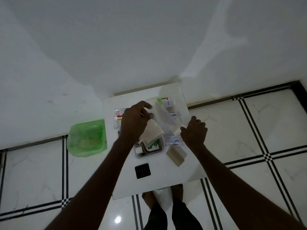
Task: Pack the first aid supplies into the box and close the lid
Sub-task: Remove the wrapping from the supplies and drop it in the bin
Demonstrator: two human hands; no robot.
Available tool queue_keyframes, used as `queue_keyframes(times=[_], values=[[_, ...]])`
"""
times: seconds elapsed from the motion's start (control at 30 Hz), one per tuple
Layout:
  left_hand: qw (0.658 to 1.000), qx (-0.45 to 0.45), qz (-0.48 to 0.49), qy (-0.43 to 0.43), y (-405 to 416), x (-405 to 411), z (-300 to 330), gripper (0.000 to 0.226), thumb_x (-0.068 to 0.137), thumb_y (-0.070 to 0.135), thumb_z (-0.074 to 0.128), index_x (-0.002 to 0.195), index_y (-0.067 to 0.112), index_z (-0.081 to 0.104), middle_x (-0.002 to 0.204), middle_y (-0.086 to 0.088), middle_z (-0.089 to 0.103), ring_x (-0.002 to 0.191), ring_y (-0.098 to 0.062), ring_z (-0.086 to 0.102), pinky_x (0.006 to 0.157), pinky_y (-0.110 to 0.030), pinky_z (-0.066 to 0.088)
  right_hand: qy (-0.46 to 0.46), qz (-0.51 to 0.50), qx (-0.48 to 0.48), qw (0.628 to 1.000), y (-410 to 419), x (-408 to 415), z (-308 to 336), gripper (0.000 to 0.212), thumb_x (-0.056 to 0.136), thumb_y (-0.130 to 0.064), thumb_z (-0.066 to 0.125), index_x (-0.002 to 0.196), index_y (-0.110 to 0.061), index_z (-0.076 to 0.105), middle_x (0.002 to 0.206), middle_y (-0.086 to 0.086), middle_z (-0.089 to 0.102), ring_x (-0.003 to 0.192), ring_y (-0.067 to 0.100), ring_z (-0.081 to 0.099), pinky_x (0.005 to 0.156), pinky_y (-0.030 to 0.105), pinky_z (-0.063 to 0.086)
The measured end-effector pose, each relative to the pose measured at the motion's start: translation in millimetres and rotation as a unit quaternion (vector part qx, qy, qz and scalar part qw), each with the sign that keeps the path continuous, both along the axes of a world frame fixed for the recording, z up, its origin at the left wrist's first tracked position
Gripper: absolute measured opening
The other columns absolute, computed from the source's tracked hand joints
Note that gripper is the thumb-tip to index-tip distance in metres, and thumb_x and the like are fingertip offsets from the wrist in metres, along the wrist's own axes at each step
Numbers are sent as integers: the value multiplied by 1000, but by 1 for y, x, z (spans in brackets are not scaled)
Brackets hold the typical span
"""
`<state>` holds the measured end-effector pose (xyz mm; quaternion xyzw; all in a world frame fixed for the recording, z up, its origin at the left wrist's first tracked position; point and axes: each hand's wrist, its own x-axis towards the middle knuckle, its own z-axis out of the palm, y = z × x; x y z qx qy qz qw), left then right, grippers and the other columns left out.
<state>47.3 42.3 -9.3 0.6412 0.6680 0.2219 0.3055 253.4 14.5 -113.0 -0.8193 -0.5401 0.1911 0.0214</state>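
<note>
A clear plastic box (162,146) stands in the middle of the small white table (167,176), with a green-and-white packet (153,145) and dark items inside. My left hand (133,121) hovers over the box's far left side and grips a beige folded sheet (152,132) that hangs down into the box. The clear lid (166,117) is tilted up behind the box. My right hand (193,131) pinches the lid's right corner, next to a small white piece (177,132).
Loose supplies lie on the table: a green-and-white carton (167,101), bandage packets (174,142), a beige roll (176,156), a black blister strip (142,170) and a red-labelled packet (118,117). A green-lined bin (87,138) stands on the floor at the left. My feet show below the table.
</note>
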Motion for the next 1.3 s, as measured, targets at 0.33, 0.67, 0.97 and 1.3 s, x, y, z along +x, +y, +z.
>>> queue_keyframes(times=[0.33, 0.67, 0.97, 1.3], values=[[998, -34, 56, -9, 6, 30, -14, 24, 83, 18, 75, 106, 13, 72, 81, -1, 73, 66, -6, 60, 60, -16, 45, 32, 15, 35, 999, 3, 10, -23, 29, 61, -11, 81, 75, -3, 58, 69, 17, 67, 68, 36, 62, 65, 36, 44], [995, -26, 91, -17, -1, 25, -7, 21, 84, 17, 75, 104, 14, 71, 83, -2, 75, 63, 4, 58, 57, -15, 42, 62, -186, -47, 979, 5, -5, -6, 62, 77, -34, 67, 122, 3, 47, 108, 20, 68, 103, 40, 64, 96, 49, 40], [994, -37, 100, -34, -8, 13, -1, 24, 84, 17, 74, 107, 11, 71, 87, -9, 76, 79, -23, 70, 71, -36, 57, 284, -258, 1, 923, 6, 12, 12, 19, 72, -9, 66, 80, 8, 69, 78, 20, 71, 76, 34, 70, 53, 23, 42], [970, -33, 187, -152, -24, -53, 53, 25, 78, 14, 79, 102, 13, 73, 74, -4, 74, 62, -21, 68, 81, -36, 58, 234, -66, 236, 941, 33, -58, 142, 14, 81, -19, 61, 71, -10, 65, 64, 0, 61, 61, 19, 54, 64, 22, 36]])
